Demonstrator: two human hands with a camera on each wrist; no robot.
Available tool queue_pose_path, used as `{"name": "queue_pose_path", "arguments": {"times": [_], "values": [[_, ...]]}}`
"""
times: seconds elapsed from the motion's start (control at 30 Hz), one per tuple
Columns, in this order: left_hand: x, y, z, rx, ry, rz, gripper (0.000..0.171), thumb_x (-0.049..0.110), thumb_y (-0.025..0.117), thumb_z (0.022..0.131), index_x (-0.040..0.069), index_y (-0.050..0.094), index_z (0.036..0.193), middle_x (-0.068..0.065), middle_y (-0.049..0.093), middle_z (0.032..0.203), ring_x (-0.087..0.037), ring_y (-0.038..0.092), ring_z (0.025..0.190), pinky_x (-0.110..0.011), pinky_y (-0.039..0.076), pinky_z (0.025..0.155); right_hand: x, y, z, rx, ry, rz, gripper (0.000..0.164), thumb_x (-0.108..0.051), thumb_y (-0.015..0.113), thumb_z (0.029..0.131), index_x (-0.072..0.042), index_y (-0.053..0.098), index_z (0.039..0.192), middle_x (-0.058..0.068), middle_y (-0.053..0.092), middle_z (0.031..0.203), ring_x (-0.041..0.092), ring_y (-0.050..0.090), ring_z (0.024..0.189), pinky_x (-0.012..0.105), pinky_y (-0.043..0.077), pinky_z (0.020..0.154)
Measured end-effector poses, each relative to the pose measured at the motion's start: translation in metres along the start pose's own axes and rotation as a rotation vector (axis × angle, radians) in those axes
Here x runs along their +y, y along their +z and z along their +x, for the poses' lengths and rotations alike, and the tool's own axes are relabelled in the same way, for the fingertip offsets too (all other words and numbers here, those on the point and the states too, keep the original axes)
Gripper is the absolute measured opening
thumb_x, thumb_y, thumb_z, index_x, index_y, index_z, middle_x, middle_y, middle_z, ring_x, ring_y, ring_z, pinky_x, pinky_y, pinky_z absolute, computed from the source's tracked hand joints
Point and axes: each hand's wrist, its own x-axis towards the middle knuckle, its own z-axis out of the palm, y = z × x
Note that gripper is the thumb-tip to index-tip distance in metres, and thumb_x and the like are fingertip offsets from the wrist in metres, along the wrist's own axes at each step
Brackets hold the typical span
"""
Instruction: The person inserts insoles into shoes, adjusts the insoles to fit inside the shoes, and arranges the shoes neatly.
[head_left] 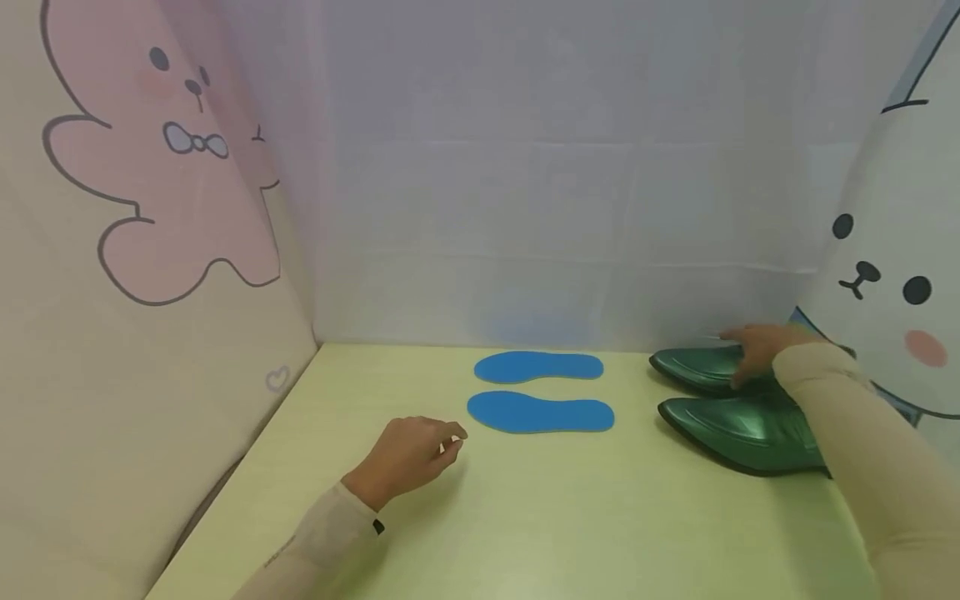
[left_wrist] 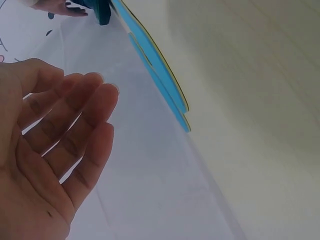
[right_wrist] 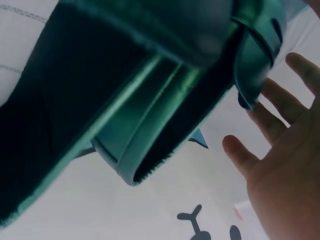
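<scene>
Two shiny dark-green pointed shoes stand at the right of the table, toes to the left. My right hand (head_left: 768, 346) is over the far green shoe (head_left: 693, 367), its fingers spread beside the upper. In the right wrist view the fingers (right_wrist: 272, 125) are loosely extended right by the green leather, not wrapped round it. The near green shoe (head_left: 750, 429) is partly hidden behind the right sleeve. My left hand (head_left: 412, 454) hovers over the table with loosely bent fingers and holds nothing. Just beyond it lie a near blue insole (head_left: 540, 412) and a far blue insole (head_left: 540, 366).
The pale yellow table (head_left: 562, 517) meets a white cloth backdrop (head_left: 480, 208) at its far edge. A cloth with a pink cartoon bear (head_left: 187, 183) hangs on the left, and one with a white cartoon bear (head_left: 885, 333) on the right, close behind the shoes.
</scene>
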Motion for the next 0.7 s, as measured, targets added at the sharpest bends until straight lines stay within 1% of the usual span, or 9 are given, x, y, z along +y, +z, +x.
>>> {"name": "queue_pose_path", "arguments": {"times": [0.07,0.13,0.2,0.27,0.4,0.5,0.7], "values": [[0.001,0.003,0.001,-0.017,0.017,-0.013,0.016,0.024,0.057,0.091,0.021,0.068,0.101,0.015,0.064,0.083,0.003,0.054,0.067,-0.018,0.041,0.052,0.001,0.003,0.001,-0.01,-0.001,0.018,0.111,-0.062,0.079,0.05,0.002,0.044,0.133,0.036,0.045,0.125,0.057,0.041,0.109,0.065,0.039,0.079],[0.003,0.007,0.002,-0.023,0.041,-0.023,0.017,0.025,0.057,0.091,0.021,0.068,0.103,0.014,0.064,0.089,0.001,0.056,0.074,-0.019,0.044,0.059,0.001,0.006,0.001,-0.013,-0.005,0.026,0.11,-0.059,0.081,0.049,0.003,0.043,0.132,0.036,0.046,0.124,0.057,0.041,0.109,0.065,0.039,0.079],[0.006,0.011,0.004,-0.028,0.067,-0.033,0.017,0.027,0.056,0.092,0.021,0.068,0.104,0.013,0.063,0.094,-0.001,0.056,0.078,-0.021,0.046,0.065,0.0,0.008,0.001,-0.016,-0.001,0.033,0.11,-0.056,0.082,0.049,0.003,0.043,0.132,0.036,0.046,0.124,0.058,0.041,0.108,0.064,0.039,0.078],[0.009,0.013,0.005,-0.031,0.095,-0.039,0.018,0.027,0.056,0.093,0.022,0.068,0.103,0.013,0.063,0.096,-0.002,0.055,0.079,-0.022,0.046,0.068,-0.001,0.009,-0.001,-0.022,-0.004,0.02,0.11,-0.055,0.083,0.048,0.004,0.043,0.132,0.037,0.045,0.123,0.058,0.041,0.108,0.064,0.039,0.079],[0.015,0.015,0.007,-0.044,0.128,-0.06,0.017,0.026,0.055,0.093,0.022,0.069,0.103,0.014,0.063,0.095,0.0,0.055,0.076,-0.02,0.044,0.067,0.0,0.011,-0.002,-0.038,-0.014,0.008,0.11,-0.054,0.084,0.046,0.006,0.044,0.129,0.039,0.045,0.12,0.059,0.041,0.106,0.065,0.039,0.08],[0.018,0.015,0.009,-0.042,0.137,-0.065,0.017,0.024,0.055,0.093,0.022,0.069,0.102,0.014,0.063,0.094,-0.001,0.055,0.073,-0.018,0.043,0.065,0.002,0.014,0.0,-0.045,0.002,0.001,0.112,-0.055,0.084,0.043,0.006,0.044,0.129,0.04,0.044,0.119,0.06,0.041,0.105,0.065,0.039,0.079],[0.021,0.009,0.014,-0.023,0.147,-0.054,0.017,0.024,0.055,0.092,0.023,0.07,0.1,0.014,0.064,0.093,0.0,0.055,0.073,-0.017,0.043,0.064,0.011,0.025,0.014,-0.045,0.041,-0.026,0.12,-0.061,0.082,0.038,-0.002,0.041,0.134,0.038,0.043,0.123,0.062,0.04,0.104,0.066,0.041,0.073]]}}
